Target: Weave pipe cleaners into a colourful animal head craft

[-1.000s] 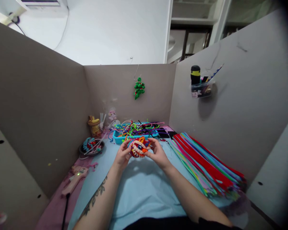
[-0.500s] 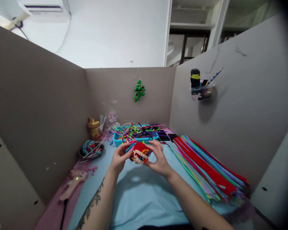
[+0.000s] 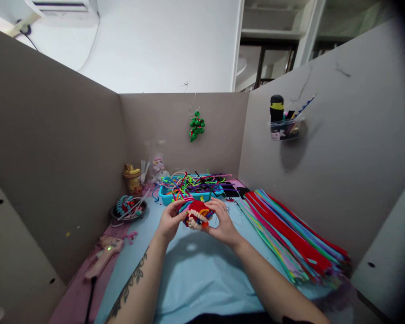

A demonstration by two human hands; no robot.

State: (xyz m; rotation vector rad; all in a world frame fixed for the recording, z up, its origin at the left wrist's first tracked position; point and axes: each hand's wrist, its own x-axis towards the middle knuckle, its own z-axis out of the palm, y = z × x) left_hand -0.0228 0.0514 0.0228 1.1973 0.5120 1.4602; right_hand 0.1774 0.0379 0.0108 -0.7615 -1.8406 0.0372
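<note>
Between both hands, above the light blue table cover, is a pipe-cleaner figure, rounded and mostly red, with a cream coiled strip and patches of orange, blue and pink. My left hand grips its left side, thumb in front and fingers behind. On the right edge, my right hand holds it with the thumb low and the fingers over the top. The back of the figure and some fingertips are hidden. Just behind it stands a blue basket heaped with loose coloured pipe cleaners.
Bundled pipe cleaners lie along the right side. At left are a pink glue gun with a green light, a dark bowl of pieces and a yellow-lidded jar. Grey partitions surround the table; a clear bin hangs right.
Both hands keep hold of the pipe-cleaner figure in nearly the same place. The figure appears turned very slightly, and the camera view has shifted a little.
</note>
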